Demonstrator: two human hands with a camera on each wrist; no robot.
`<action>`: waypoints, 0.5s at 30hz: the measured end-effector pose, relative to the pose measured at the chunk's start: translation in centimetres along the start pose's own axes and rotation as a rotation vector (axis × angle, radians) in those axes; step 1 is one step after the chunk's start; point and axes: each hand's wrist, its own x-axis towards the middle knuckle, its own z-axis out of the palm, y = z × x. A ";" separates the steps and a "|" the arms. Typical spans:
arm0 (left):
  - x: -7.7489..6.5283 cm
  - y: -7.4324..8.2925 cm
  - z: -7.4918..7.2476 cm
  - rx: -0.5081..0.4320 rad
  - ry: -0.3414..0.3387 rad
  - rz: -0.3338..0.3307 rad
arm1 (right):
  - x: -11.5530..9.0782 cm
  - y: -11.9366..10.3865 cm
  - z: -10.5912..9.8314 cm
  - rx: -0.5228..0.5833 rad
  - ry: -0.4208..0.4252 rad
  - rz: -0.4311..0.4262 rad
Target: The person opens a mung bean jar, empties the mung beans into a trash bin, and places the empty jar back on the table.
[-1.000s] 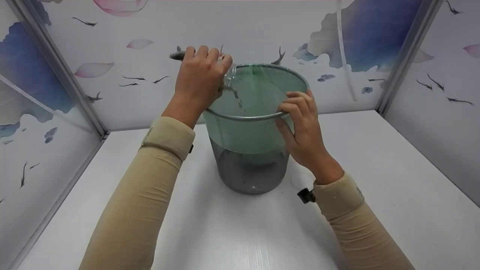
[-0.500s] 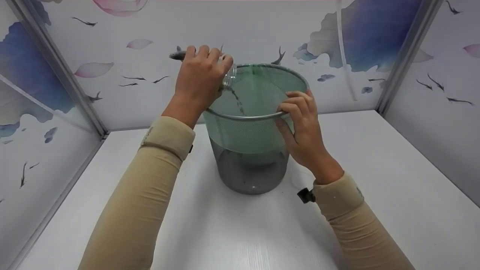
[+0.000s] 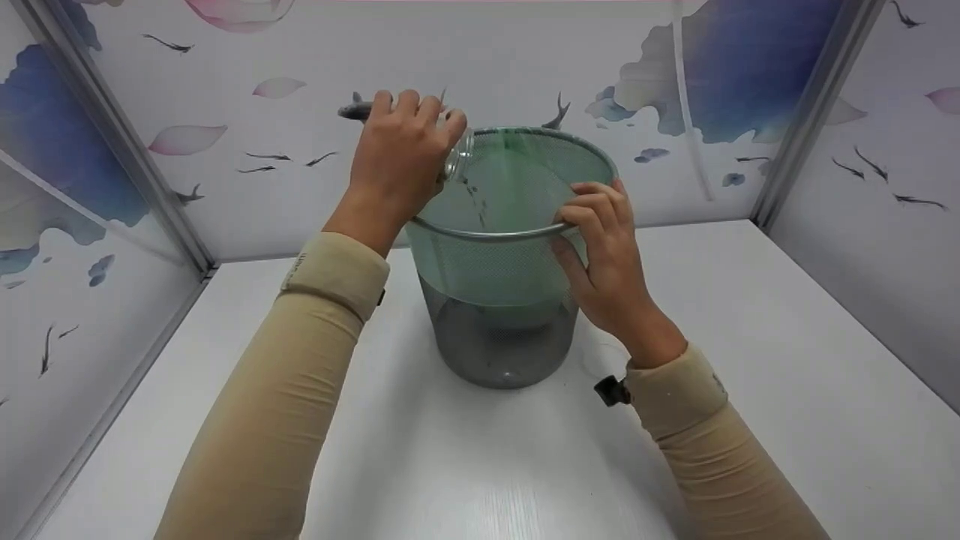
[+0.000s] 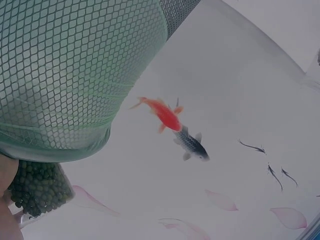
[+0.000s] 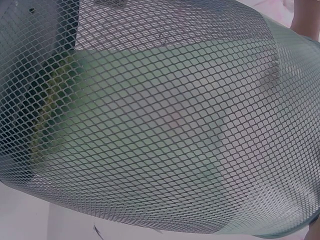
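My left hand grips a clear jar, tilted mouth-down over the left rim of a grey mesh wastebasket. In the left wrist view, small green beans fill the visible part of the jar. Several dark beans fall in a thin stream inside the basket. A pale green bag lines the upper part of the basket and is folded over its rim. My right hand pinches the rim on the right, fingers over the top and thumb outside. Through the mesh, a yellow-green band shows low in the bag.
The basket stands upright on a white table. White panels with printed fish and petals, such as the back wall, enclose it on three sides. A faint clear round outline lies on the table beside the right wrist.
Beans keep falling from the jar, and the stream looks more scattered now than half a second ago. Both hands, the jar and the basket have stayed in place.
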 end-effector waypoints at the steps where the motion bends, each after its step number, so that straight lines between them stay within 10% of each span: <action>1: 0.0 0.0 0.0 0.003 0.003 0.001 | 0.0 0.0 0.0 0.000 0.000 0.000; 15: 0.2 0.0 0.0 0.052 0.010 0.038 | 0.0 0.0 0.0 0.000 0.003 -0.005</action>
